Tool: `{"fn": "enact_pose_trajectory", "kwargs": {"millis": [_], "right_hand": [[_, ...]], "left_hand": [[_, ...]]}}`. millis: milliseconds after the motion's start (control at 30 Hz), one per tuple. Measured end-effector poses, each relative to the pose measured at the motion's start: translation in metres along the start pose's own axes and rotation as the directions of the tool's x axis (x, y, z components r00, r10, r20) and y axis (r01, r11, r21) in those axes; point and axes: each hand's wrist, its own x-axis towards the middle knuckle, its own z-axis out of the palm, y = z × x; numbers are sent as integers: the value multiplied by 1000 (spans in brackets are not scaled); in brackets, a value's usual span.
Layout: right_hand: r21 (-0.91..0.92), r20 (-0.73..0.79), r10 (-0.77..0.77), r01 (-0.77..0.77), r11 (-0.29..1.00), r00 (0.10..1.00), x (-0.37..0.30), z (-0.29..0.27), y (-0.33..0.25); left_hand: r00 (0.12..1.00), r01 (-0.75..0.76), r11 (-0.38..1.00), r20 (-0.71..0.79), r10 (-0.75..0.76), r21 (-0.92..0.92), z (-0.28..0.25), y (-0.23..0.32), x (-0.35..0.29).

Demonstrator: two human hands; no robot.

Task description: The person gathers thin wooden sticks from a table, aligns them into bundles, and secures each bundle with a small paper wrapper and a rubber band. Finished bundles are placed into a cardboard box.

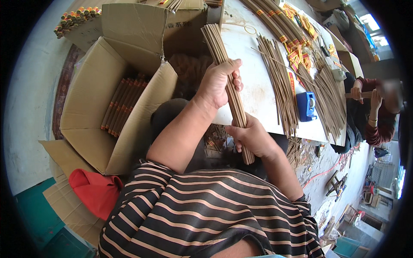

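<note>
A bundle of brown incense sticks [233, 96] slants across in front of me, its upper end towards the far left. My left hand [221, 81] wraps round the bundle above its middle. Lower down, my right hand [251, 136] is closed round the same bundle, near its lower end. The sticks lie side by side, and their lower ends poke out below my right hand. Just right of the bundle, more loose incense sticks [279, 81] lie on the white table [241, 51].
An open cardboard box [86, 107] at my left holds wrapped bundles [124, 105]. On the table are a blue tape dispenser [306, 106], another pile of sticks [330, 94], labels and packed bundles [271, 19]. Red cloth [94, 191] lies lower left. A co-worker [378, 107] sits at the right.
</note>
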Motion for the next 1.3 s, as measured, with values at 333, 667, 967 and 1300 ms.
{"fn": "enact_pose_trajectory", "kwargs": {"millis": [333,667,967,1300], "right_hand": [[-707,-285,-372,68,704,883,16,5,31],[-20,-81,6,-8,1000,997,4,7,6],[-216,-183,-30,-10,976,983,-1,10,4],[271,122,20,-52,961,992,-3,2,0]], "left_hand": [[972,-118,957,-169,167,265,9,-7,-2],[987,-46,977,-141,77,209,4,-5,0],[991,-122,977,-34,129,175,7,-3,-5],[993,-90,996,83,89,7,6,3,-6]]}}
